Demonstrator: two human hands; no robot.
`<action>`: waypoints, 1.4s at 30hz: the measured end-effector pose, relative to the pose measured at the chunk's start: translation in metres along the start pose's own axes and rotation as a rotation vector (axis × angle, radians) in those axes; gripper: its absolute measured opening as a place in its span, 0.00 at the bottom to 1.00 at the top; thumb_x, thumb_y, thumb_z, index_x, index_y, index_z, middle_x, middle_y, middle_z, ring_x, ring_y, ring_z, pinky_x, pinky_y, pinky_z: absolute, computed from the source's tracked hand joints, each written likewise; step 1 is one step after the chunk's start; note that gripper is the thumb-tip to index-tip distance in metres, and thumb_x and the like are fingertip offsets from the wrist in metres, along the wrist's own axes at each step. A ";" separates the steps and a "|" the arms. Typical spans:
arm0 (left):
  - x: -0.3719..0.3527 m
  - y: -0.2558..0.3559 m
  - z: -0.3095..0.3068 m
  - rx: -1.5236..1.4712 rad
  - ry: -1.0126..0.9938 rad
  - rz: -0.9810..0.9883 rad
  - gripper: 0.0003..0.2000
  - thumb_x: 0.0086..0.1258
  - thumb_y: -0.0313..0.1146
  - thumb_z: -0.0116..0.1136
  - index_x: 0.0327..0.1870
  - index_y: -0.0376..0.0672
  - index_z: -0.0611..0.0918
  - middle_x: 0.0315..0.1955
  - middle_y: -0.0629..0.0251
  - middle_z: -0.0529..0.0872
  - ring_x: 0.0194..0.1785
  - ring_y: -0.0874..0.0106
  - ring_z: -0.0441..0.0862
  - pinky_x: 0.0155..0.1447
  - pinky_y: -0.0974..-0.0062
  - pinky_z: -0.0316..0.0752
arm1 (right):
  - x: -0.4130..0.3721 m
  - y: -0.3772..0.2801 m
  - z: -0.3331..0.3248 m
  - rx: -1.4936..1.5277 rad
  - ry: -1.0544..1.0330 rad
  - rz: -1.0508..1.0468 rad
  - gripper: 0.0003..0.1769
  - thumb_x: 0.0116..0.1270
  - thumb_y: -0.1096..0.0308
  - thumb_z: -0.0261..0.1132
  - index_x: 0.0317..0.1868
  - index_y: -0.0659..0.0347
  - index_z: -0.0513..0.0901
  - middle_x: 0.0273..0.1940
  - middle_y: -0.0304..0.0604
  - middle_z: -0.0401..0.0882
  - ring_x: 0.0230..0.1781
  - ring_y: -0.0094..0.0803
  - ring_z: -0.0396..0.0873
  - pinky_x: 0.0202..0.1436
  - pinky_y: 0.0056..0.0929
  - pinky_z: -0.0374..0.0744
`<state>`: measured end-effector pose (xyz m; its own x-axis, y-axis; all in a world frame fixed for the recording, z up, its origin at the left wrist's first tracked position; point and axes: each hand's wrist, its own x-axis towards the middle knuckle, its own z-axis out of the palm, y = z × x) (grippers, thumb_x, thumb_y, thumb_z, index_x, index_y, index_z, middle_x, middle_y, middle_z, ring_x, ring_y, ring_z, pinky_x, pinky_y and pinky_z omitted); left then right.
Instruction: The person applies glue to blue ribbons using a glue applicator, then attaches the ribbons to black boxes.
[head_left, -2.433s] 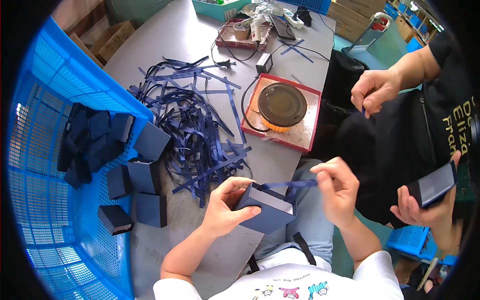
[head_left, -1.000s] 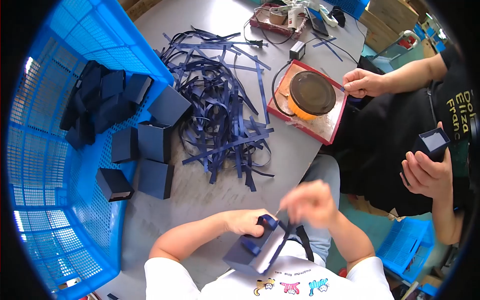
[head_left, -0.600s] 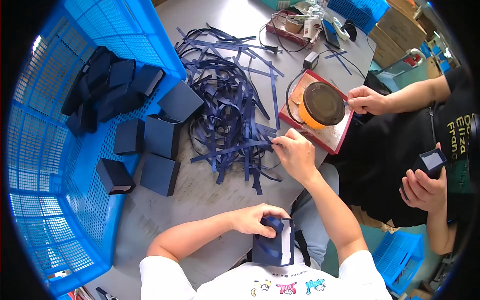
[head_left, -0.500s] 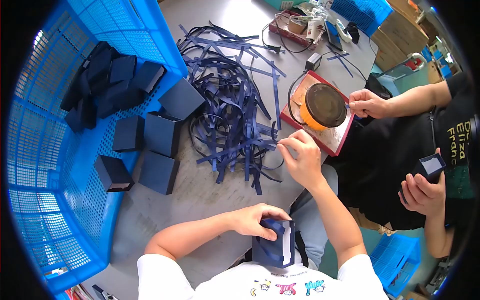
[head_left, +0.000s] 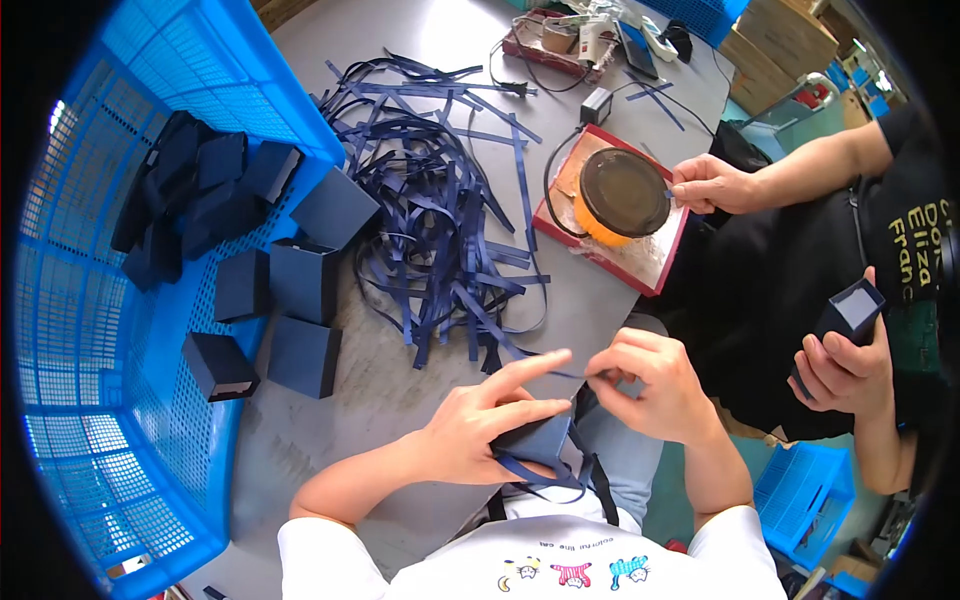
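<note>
My left hand grips a navy box in front of my body, its index and middle fingers stretched out over the box. A loop of navy ribbon hangs at the box's lower side. My right hand, just right of the box, is closed in a pinch on the end of another navy ribbon. That strip runs leftward past my left fingertips toward the tangled pile of navy ribbons on the table.
A blue plastic basket with several navy boxes lies at the left. Beyond my right hand, an orange pot with a dark top sits in a red tray. At the right, another person's hand touches the pot's edge; their other holds a box.
My right hand has drawn a ribbon from the pile toward me, down to the box. My left hand has raised and tilted the box and stretched out two fingers. The view has shifted slightly.
</note>
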<state>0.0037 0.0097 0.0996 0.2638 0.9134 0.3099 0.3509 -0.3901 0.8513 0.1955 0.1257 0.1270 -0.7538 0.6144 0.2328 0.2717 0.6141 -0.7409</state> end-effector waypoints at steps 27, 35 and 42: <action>0.039 -0.039 0.045 -0.430 -0.299 -0.265 0.24 0.47 0.32 0.72 0.49 0.39 0.81 0.58 0.58 0.73 0.54 0.67 0.76 0.55 0.72 0.72 | -0.003 0.053 -0.021 1.072 0.608 0.611 0.06 0.68 0.70 0.57 0.38 0.65 0.77 0.28 0.40 0.78 0.16 0.14 0.64 0.15 0.11 0.59; 0.042 -0.061 0.043 -0.540 -0.288 -0.308 0.25 0.46 0.25 0.71 0.50 0.40 0.80 0.52 0.59 0.78 0.53 0.68 0.76 0.57 0.72 0.71 | 0.023 0.083 -0.024 0.943 0.716 0.617 0.07 0.65 0.69 0.61 0.34 0.65 0.80 0.18 0.27 0.66 0.13 0.10 0.54 0.15 0.14 0.50; 0.038 -0.069 0.042 -0.553 -0.278 -0.301 0.25 0.48 0.32 0.72 0.50 0.39 0.80 0.44 0.62 0.81 0.47 0.71 0.79 0.52 0.75 0.72 | 0.034 0.101 -0.022 0.950 0.732 0.628 0.08 0.60 0.69 0.67 0.31 0.66 0.79 0.19 0.29 0.70 0.12 0.10 0.56 0.14 0.13 0.52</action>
<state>0.0272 0.0667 0.0356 0.4736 0.8802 -0.0308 -0.0457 0.0595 0.9972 0.2107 0.2195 0.0741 -0.0865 0.9657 -0.2447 -0.2902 -0.2594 -0.9211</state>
